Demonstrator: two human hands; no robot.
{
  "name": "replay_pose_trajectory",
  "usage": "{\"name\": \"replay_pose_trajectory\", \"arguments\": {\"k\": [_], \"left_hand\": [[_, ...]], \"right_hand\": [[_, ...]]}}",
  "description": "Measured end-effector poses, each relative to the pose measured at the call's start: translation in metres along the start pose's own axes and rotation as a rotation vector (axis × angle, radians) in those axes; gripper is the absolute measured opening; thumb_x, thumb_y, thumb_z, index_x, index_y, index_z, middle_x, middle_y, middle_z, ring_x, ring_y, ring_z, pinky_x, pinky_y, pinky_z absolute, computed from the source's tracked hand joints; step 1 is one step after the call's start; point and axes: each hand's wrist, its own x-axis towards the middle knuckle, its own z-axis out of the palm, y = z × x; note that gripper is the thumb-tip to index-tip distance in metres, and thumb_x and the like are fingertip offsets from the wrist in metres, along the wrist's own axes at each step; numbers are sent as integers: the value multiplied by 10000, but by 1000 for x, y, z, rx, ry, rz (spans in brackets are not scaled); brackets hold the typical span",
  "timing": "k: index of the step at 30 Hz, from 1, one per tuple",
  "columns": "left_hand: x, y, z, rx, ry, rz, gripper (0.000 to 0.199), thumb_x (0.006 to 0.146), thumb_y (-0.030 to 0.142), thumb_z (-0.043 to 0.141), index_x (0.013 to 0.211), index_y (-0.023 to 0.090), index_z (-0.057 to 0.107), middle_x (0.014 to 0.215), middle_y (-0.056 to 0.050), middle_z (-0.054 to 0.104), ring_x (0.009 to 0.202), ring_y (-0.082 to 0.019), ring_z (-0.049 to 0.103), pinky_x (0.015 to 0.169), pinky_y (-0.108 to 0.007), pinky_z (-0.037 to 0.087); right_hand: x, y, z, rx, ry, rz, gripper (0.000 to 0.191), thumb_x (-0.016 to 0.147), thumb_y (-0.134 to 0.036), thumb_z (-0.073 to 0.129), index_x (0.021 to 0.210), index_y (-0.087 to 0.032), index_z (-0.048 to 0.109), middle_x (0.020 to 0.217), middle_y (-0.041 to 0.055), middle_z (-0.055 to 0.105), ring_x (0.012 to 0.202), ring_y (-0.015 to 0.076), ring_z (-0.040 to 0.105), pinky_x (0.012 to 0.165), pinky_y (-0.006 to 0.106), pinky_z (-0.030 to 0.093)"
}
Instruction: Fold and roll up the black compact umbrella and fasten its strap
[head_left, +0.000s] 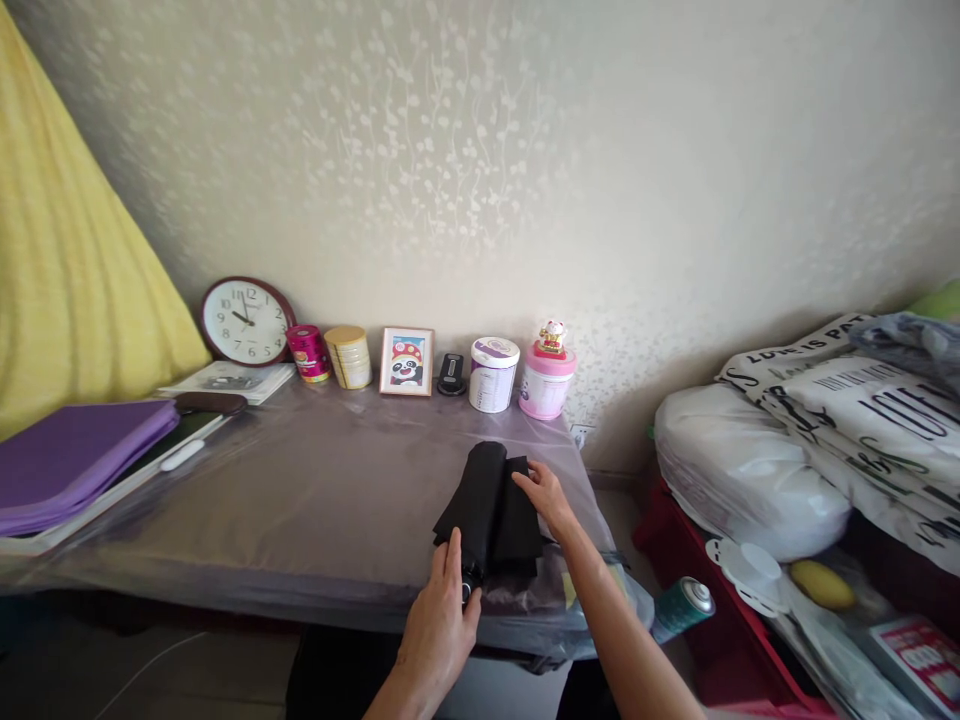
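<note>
A black folding umbrella lies collapsed near the table's front edge, its fabric panels loose and spread to both sides. My left hand is closed around its lower end, where a round handle end with a light ring shows between thumb and fingers. On the right side, a flat black panel lies beside the rolled middle part. My right hand pinches the upper edge of that panel between thumb and fingers.
Along the wall stand a clock, a magenta can, a yellow-lidded can, a picture frame and two tubs. Purple folders lie left. Right of the table are a spray can and a red bin.
</note>
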Motion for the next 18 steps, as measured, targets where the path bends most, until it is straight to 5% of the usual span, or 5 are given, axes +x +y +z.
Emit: {"name": "replay_pose_trajectory", "arguments": {"k": [7, 18], "left_hand": [[-1, 2, -2, -3, -19, -18, 637, 865, 212, 361, 1420, 130, 60, 1417, -164, 281, 1111, -201, 524, 835, -248, 429], [-2, 0, 2, 27, -10, -11, 643, 862, 195, 364, 1420, 124, 54, 1408, -163, 297, 1093, -191, 538, 823, -229, 427]], "right_hand": [[-9, -23, 12, 72, -123, 42, 413, 661, -283, 605, 1053, -161, 558, 620, -50, 543, 542, 113, 532, 426, 199, 430], [-8, -34, 29, 166, -143, 2, 372, 647, -237, 607, 1007, -148, 579, 533, -74, 446, 507, 93, 477, 403, 180, 432]]}}
